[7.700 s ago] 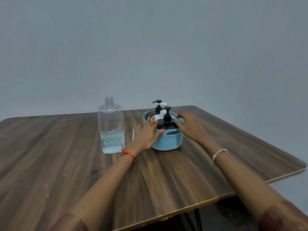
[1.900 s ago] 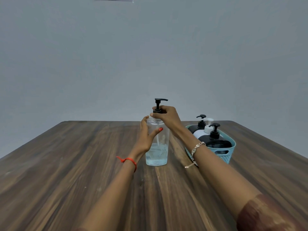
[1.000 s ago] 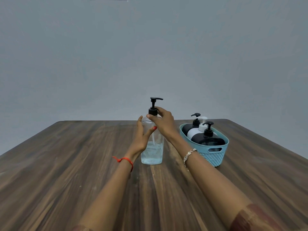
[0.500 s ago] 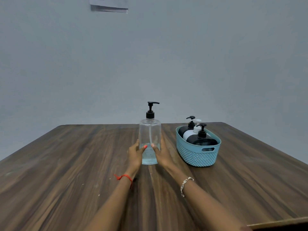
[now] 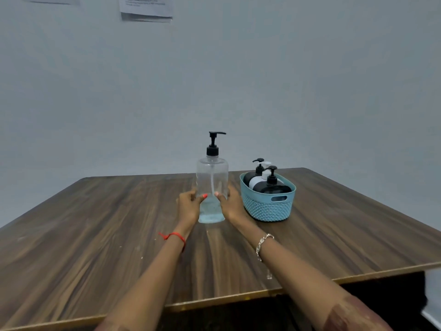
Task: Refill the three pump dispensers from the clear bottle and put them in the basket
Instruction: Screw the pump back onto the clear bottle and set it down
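The clear bottle (image 5: 212,180) stands upright on the wooden table (image 5: 95,235), a black pump head (image 5: 213,143) on its neck and a little pale blue liquid at its base. My left hand (image 5: 189,207) grips its lower left side. My right hand (image 5: 230,206) grips its lower right side. To the right stands the teal basket (image 5: 267,209), holding three pump dispensers: a black one (image 5: 274,187) in front, a white one (image 5: 259,180) behind it and another black one (image 5: 250,175) at the back.
The table's front edge (image 5: 238,299) runs close to me, with dark space below it. A plain grey wall stands behind the table, with papers (image 5: 146,8) pinned high on it. A white object (image 5: 433,297) shows at the lower right corner.
My right hand left the pump head and came down to the bottle's lower side; my left hand slid lower too. The camera has pulled back from the table.
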A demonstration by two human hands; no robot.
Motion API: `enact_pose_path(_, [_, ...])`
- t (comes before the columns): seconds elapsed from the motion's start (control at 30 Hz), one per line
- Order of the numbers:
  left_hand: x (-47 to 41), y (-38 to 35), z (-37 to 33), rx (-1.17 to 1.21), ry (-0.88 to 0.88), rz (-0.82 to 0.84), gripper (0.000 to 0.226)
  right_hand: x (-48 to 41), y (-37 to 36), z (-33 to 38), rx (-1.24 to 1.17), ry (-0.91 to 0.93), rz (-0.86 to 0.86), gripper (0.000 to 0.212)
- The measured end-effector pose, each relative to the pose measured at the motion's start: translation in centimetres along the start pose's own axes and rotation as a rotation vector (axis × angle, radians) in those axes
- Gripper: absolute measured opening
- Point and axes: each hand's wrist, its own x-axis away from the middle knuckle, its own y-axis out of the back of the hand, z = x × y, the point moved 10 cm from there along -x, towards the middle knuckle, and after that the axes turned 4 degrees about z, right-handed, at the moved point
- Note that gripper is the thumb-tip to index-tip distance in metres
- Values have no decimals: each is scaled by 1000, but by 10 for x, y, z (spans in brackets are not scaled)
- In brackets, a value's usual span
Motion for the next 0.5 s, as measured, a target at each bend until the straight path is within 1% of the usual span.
enact_pose_path(0.07, [0,-5,-22,19,-42,25,11,-2,14,18,50,36,-19,40])
enact_pose_path(0.13, [-1,-11,-48,33,-96,67,4,-5,27,39,59,82,-22,45])
enact_pose_path(0.17, [-3,-15,-60,39,-123,76,3,-7,34,49,64,96,-22,48])
enact_pose_path(0.27, [-13,-22,-102,30,-209,47,13,-18,62,77,104,112,-81,54])
enact_pose_path(0.4, [-36,-51,-145,94,-266,89,16,-37,109,112,74,181,-154,41])
enact_pose_path(0.5, [-56,-78,-173,129,-324,128,21,-59,143,130,85,233,-182,39])
